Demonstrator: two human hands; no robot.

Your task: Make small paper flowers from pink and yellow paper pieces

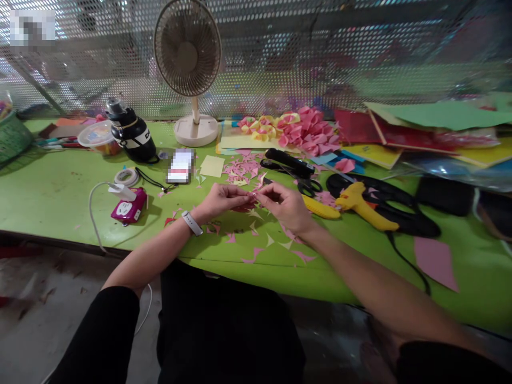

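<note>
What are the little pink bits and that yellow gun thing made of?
The pink bits look like thin, matte paper: they are flat, sharp-cut triangles. The pink piece pinched between the left hand and right hand looks the same. The yellow gun is probably hard plastic, slightly shiny, with a smooth moulded body.

1 fan [187, 48], 1 bottle [134, 133], 1 tape roll [126, 176], 1 glue gun [360, 205], 2 hands [222, 201] [286, 205], pink scraps [244, 170]: dozens.

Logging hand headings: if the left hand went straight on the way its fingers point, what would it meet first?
The left hand points toward the right hand. It would probably meet those fingertips at once, at the pink paper scrap pinched between them.
</note>
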